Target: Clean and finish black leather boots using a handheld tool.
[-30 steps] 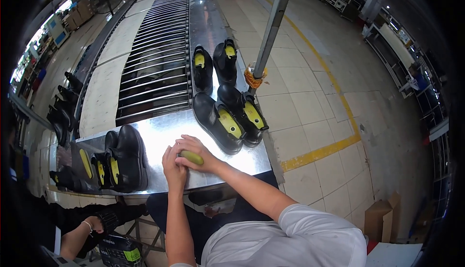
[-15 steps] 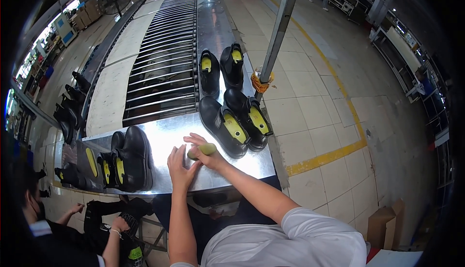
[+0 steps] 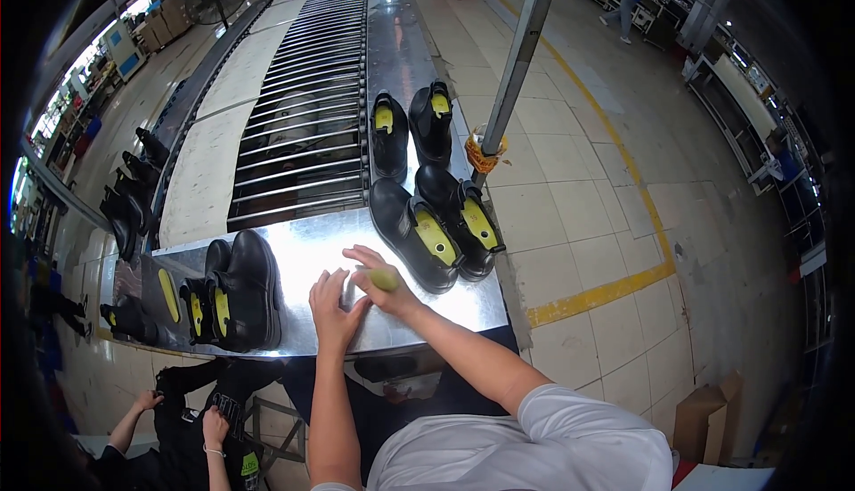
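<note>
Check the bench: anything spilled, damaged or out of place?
One yellow insole lies loose on the metal bench at left, outside any shoe; the black shoes beside it show yellow inside. No spill or damage shows.

The silver sheet-metal table point(image 3: 304, 322) is smooth and glossy, throwing back a white glare. The pairs of black, leather-looking ankle shoes point(image 3: 393, 209) have a smooth, soft sheen, while the flat yellow-green insole point(image 3: 169, 296) and the rounded yellow-green piece point(image 3: 385, 279) look matt. The slim silver conveyor rollers point(image 3: 303, 135) are shiny metal; the pale flat panels point(image 3: 196, 179) look dull. The white short-sleeved shirt point(image 3: 534, 433) is matt, creased cloth, and the brown open box point(image 3: 695, 420) is matt cardboard.
</note>
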Demonstrator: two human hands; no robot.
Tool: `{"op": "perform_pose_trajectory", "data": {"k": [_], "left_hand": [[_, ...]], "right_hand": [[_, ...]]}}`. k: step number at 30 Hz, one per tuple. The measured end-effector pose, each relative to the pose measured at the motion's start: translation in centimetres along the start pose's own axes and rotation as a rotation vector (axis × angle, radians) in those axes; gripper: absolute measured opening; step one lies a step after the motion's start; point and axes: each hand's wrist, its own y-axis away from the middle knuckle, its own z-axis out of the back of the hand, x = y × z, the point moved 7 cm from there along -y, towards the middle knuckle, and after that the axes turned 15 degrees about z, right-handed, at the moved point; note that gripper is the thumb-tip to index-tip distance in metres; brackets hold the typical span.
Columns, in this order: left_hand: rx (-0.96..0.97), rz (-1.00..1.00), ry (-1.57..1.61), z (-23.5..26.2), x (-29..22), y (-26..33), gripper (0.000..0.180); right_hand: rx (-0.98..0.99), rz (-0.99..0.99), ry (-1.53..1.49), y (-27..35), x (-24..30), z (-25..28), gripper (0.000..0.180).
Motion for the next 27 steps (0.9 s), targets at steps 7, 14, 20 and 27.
{"op": "perform_pose_trajectory", "data": {"k": [7,14,20,27], "left_hand": [[-0.019,0.046,-0.006,-0.1,0.3,0.1,0.069],[-0.02,-0.003,0.021,-0.4,1.0,0.1,0.055],[-0.009,-0.037,-0.073,-0.4,0.0,0.1,0.048],[-0.144,0.098,0.137,0.3,2.0,0.4,0.049]], "right_hand": [[-0.112,0.259,0.294,-0.3,2.3,0.5,0.071],[0.128,0.256,0.389,-0.3,2.2,-1.6,0.06],[0.106,0.345,0.214,-0.3,2.9,-1.1,0.04],[0.222,0.461,0.291,-0.6,4.7,-2.2,0.04]]}}
